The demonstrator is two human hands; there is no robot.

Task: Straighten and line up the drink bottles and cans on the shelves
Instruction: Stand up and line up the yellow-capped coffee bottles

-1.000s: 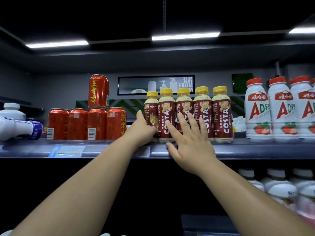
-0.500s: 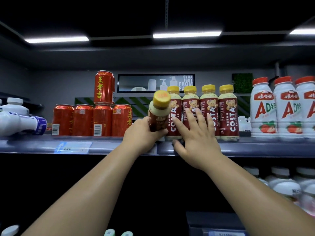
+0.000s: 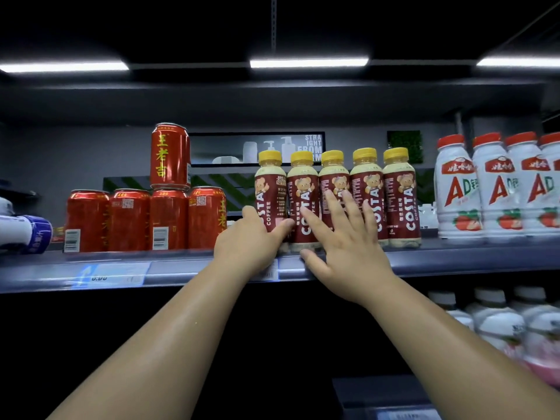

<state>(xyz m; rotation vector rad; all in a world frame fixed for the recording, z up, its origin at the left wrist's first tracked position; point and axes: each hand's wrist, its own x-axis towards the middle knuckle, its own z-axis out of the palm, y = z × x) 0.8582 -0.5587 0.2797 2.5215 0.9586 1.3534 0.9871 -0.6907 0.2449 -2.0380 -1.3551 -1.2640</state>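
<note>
Nearest the camera, two bare forearms rise from 7 and 5 o'clock and meet at a grey metal shelf (image 3: 454, 262). Its smooth front lip carries a glossy price tag (image 3: 115, 275) toward 9 o'clock. At that lip the left hand (image 3: 248, 241) wraps the foot of the leftmost coffee bottle (image 3: 269, 189). The thumb lies across the front of the label and the index finger curls up round its 9 o'clock side; the other fingers are hidden. This bottle stands upright at the shelf's front edge, touching its neighbour at 3 o'clock. The right hand (image 3: 348, 247) is spread, its straight fingers laid flat against the labels of the next three coffee bottles (image 3: 365, 180) and its thumb resting on the shelf lip; it grasps nothing. All five bottles are alike: rounded plastic, creamy contents, a dark red wrap with a bear, a yellow cap. They stand shoulder to shoulder in one row.

At 9 o'clock of them stand four red cans (image 3: 130, 219), shiny metal cylinders side by side, with a fifth can (image 3: 170, 156) upright on top of the third. Further toward 9 o'clock a white bottle with a blue band (image 3: 21, 233) lies on its side. At 3 o'clock, apart from the coffee row, are white plastic bottles (image 3: 457, 189) with red caps and waisted bodies. At 4 o'clock, blurred white bottles (image 3: 500, 322) fill a lower shelf. Behind everything a framed poster (image 3: 257, 147) hangs on the grey wall, and light strips (image 3: 309, 62) glow at 12 o'clock.
</note>
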